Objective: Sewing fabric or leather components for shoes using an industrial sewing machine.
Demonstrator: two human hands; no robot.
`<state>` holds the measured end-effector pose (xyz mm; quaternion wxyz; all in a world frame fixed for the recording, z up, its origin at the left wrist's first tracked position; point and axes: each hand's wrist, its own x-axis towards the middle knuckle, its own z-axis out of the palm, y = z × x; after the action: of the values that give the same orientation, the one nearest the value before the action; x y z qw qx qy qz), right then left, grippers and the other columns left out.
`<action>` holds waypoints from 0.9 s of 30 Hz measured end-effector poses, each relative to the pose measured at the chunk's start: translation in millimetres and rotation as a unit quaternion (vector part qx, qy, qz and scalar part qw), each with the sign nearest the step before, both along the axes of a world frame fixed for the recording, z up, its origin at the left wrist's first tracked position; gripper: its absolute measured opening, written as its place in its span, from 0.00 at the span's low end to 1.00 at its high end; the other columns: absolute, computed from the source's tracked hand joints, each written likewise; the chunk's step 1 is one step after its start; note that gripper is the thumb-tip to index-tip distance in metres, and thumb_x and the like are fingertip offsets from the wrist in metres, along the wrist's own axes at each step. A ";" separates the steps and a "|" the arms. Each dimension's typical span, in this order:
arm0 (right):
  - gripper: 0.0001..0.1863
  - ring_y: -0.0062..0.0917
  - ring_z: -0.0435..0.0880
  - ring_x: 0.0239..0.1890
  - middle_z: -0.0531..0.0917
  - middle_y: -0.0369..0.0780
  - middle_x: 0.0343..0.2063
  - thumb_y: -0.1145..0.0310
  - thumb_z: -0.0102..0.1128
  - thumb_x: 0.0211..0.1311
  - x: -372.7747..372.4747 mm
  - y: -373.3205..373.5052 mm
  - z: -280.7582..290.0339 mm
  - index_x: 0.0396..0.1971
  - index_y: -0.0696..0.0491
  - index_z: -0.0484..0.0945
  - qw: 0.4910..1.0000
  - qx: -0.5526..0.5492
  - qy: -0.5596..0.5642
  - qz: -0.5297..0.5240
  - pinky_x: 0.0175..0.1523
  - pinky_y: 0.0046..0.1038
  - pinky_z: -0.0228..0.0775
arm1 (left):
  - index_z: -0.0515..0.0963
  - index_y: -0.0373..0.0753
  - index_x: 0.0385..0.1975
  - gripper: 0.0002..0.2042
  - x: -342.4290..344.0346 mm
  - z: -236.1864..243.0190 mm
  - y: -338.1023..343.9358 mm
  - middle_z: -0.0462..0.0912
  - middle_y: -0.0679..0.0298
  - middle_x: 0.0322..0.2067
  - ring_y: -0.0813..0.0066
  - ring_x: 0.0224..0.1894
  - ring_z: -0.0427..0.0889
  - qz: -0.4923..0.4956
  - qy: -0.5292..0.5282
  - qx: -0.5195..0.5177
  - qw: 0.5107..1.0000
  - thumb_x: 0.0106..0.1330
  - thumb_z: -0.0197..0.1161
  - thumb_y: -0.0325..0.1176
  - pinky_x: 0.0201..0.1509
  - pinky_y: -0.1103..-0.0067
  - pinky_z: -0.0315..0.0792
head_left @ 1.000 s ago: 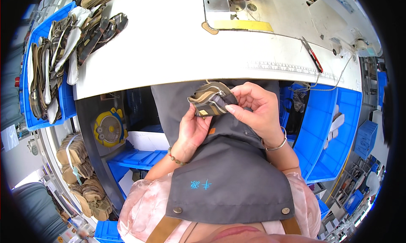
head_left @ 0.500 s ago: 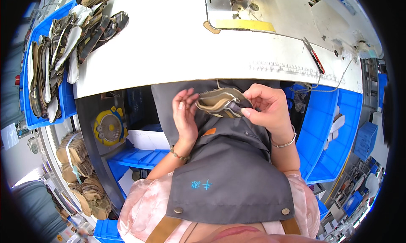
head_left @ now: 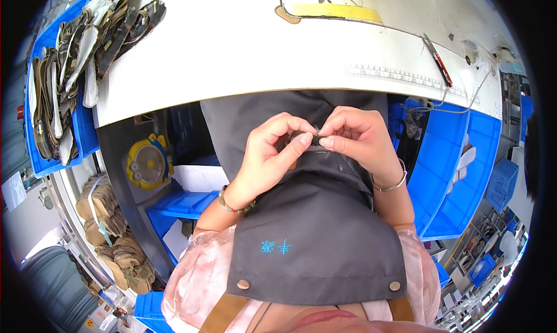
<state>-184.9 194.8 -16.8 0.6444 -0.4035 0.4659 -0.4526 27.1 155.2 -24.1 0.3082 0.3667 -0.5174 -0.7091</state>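
Observation:
Above the grey apron [head_left: 313, 234] on my lap, a small zippered fabric piece [head_left: 315, 141] is pinched between both hands. Most of it is hidden by fingers; only a dark strip shows. My left hand [head_left: 277, 140] grips its left end with thumb and forefinger. From the other side, the thumb and fingertips of my right hand [head_left: 355, 137] close on it. The two hands' fingertips nearly meet, just in front of the table edge.
Ahead lies a white sewing table [head_left: 232, 54], with red-handled thread snips [head_left: 439, 63] at the right. A blue bin [head_left: 90, 130] holding fabric pieces stands left. Blue trays [head_left: 444, 176] sit right, below the table. A yellow fan [head_left: 148, 163] and tied fabric bundles [head_left: 98, 202] are at left.
My left hand has moved right and closed on the zippered piece, which my right hand was holding. The piece has turned or folded, so its zipper no longer shows. The view has shifted slightly.

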 end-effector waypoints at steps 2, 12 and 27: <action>0.03 0.10 0.78 0.30 0.81 0.33 0.29 0.81 0.67 0.59 1.5 1.1 -3.4 0.33 0.60 0.84 1.000 -0.001 -0.016 -0.005 0.35 0.14 0.68 | 0.80 0.35 0.42 0.04 0.9 1.1 -0.1 0.79 0.71 0.32 0.90 0.32 0.73 -0.008 0.000 0.036 0.999 0.72 0.62 0.26 0.34 0.87 0.67; 0.03 0.12 0.76 0.31 0.79 0.33 0.30 0.82 0.64 0.61 4.3 -1.0 -7.5 0.34 0.60 0.84 0.999 -0.021 -0.028 -0.013 0.36 0.16 0.67 | 0.80 0.34 0.40 0.05 0.1 -2.7 -2.6 0.81 0.71 0.35 0.88 0.38 0.75 -0.004 0.045 0.150 0.988 0.73 0.61 0.29 0.43 0.86 0.69; 0.04 0.12 0.76 0.32 0.82 0.32 0.29 0.73 0.63 0.66 -7.8 -5.1 -8.4 0.35 0.58 0.82 0.996 0.013 -0.085 -0.017 0.38 0.17 0.69 | 0.79 0.34 0.43 0.09 4.2 -6.7 -3.7 0.80 0.73 0.32 0.91 0.33 0.71 -0.012 0.055 0.167 0.984 0.75 0.60 0.33 0.36 0.88 0.66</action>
<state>-192.7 189.7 -25.1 0.6792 -0.3471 0.4224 -0.4897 31.3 151.4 -30.8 0.2621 0.3679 -0.3781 -0.8081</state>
